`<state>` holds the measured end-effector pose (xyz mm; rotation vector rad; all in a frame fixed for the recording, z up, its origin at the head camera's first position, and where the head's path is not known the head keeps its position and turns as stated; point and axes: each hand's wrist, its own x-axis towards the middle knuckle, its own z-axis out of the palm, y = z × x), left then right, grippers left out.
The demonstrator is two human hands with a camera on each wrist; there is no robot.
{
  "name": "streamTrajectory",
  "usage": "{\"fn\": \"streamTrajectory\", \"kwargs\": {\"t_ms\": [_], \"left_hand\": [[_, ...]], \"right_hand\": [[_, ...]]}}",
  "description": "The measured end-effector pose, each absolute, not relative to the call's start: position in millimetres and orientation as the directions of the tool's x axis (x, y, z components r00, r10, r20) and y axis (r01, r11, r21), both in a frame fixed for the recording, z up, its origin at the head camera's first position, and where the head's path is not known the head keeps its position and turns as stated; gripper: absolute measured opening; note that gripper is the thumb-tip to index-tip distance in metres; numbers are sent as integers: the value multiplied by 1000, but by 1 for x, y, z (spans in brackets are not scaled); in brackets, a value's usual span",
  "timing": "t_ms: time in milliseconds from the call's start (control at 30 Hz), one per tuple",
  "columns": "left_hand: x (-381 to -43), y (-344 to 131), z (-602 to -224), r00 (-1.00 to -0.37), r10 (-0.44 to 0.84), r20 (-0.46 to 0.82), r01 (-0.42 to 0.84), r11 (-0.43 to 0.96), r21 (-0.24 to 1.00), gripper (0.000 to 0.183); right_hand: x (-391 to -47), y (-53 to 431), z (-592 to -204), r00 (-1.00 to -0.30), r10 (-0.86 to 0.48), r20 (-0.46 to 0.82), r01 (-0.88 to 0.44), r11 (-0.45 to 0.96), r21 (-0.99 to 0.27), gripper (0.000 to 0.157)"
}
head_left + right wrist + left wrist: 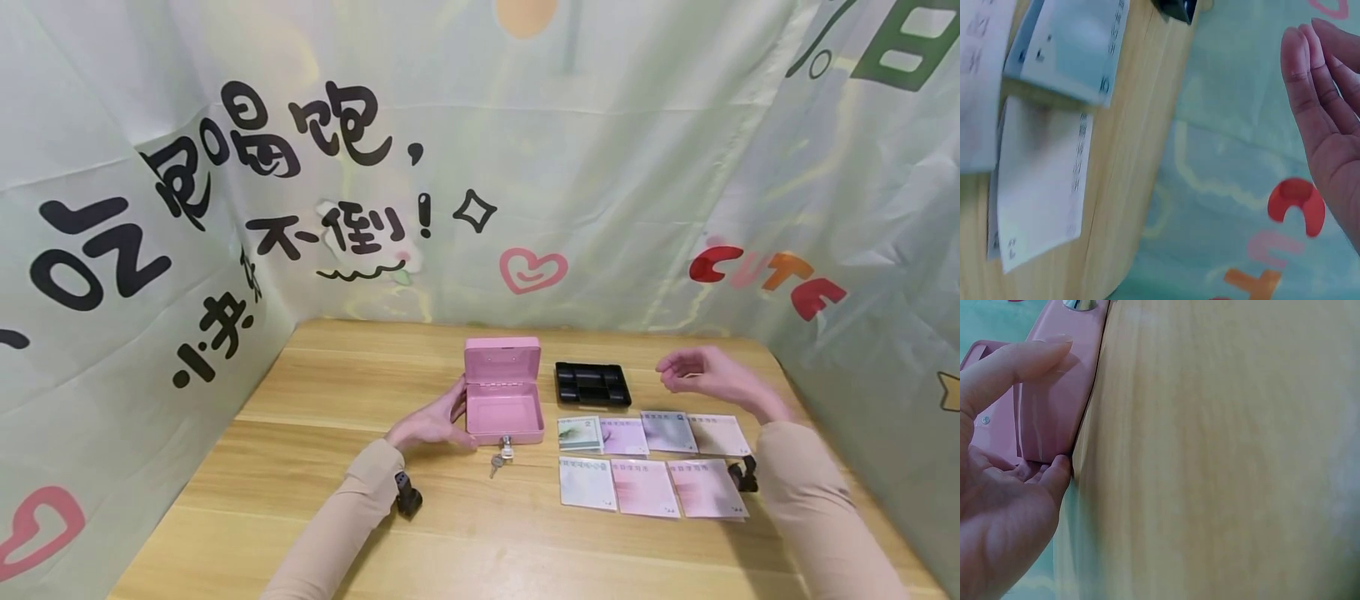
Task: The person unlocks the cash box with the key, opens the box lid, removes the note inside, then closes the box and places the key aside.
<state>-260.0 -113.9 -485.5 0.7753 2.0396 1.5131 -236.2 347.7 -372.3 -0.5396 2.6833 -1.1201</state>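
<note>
A pink metal cash box (519, 436) stands on the wooden table with its lid (502, 360) raised. My left hand (427, 421) grips the box's front left corner. In the left wrist view its thumb (1029, 359) lies on the front wall, while the other fingers sit round the side near the bottom edge. Keys (496, 463) hang from the lock (507, 443) at the box's front. My right hand (697, 372) hovers right of a black compartment tray (592, 385). It holds nothing, its fingers loosely bent and the thumb close to the fingertips in the right wrist view.
Banknotes lie in two rows right of the box: several in the back row (624, 437), three piles in front (643, 487). A printed cloth (600, 208) hangs around the table's back and sides. Dark wrist cameras (407, 496) sit at both cuffs.
</note>
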Motion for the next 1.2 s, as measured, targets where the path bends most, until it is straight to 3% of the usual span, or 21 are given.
{"fn": "streamTrajectory", "kwargs": {"t_ms": [1200], "left_hand": [[-258,-115,-482,-706,708,-21,166,195,967,131]], "right_hand": [[-300,262,-428,-866,-500,18,-348,574,-741,27]]}}
